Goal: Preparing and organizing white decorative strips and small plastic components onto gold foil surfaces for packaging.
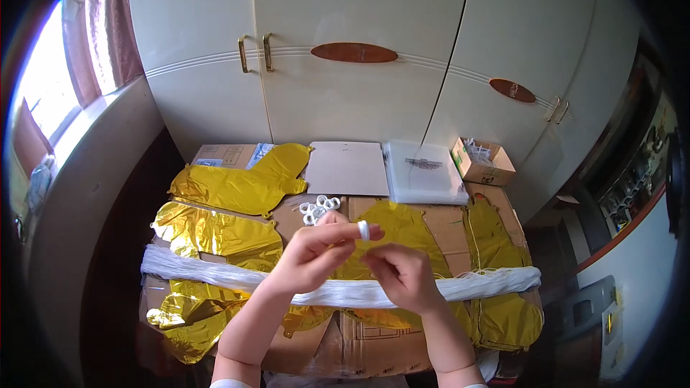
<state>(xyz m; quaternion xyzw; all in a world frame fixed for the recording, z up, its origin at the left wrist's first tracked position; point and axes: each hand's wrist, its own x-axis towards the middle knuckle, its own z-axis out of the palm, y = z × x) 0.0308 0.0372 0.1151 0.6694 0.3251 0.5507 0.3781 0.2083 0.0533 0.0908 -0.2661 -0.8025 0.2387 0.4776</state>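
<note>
My left hand [316, 253] is held above the middle of the table, index finger stretched to the right and the other fingers curled in. Around that finger, close to its tip, sits a small white ring of wound thread [364, 231]. Just right of it, my right hand [406, 276] is closed in a pinch; whatever its fingertips hold is too fine to make out. Below both hands a long skein of white thread [208, 268] lies across the table. Several similar white thread rings [310, 210] are heaped beyond my left hand.
Flat gold foil balloons [230, 188] cover much of the cardboard-topped table [388, 359]. Along the back are a grey-white board [348, 169], a stack of clear plastic bags [424, 172] and a small open carton [489, 165]. Pale cabinets [352, 0] stand behind.
</note>
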